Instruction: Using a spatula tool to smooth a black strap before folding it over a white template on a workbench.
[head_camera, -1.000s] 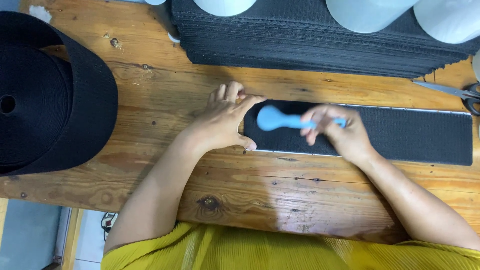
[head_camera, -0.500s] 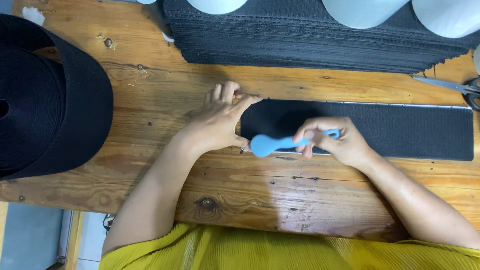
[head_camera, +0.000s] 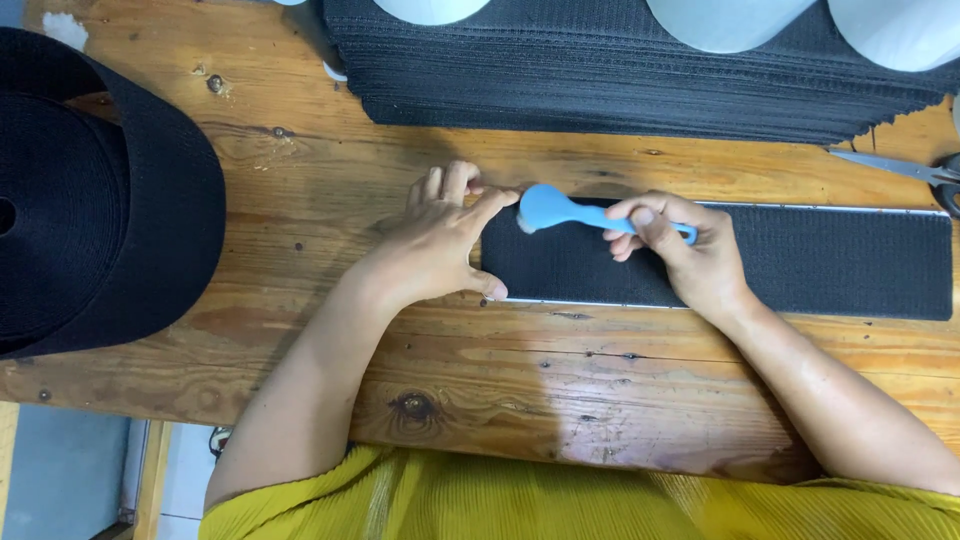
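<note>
The left hand (head_camera: 440, 245) is pressing spread fingers on the black strip's (head_camera: 800, 262) end, steadying it; the right hand (head_camera: 690, 255) is pinching a blue brush (head_camera: 560, 210).

Your left hand (head_camera: 440, 245) pins the black strip's (head_camera: 820, 262) end; your right hand (head_camera: 685, 250) holds a blue brush (head_camera: 560, 210) on it.

A worn wooden desk (head_camera: 300, 190) with knots, cracks and dark stains fills most of the view, its varnish shining under even light. Past its near edge at the lower left, a pale grey-blue floor (head_camera: 60, 470) shows beside a wooden desk leg (head_camera: 152, 480).
</note>
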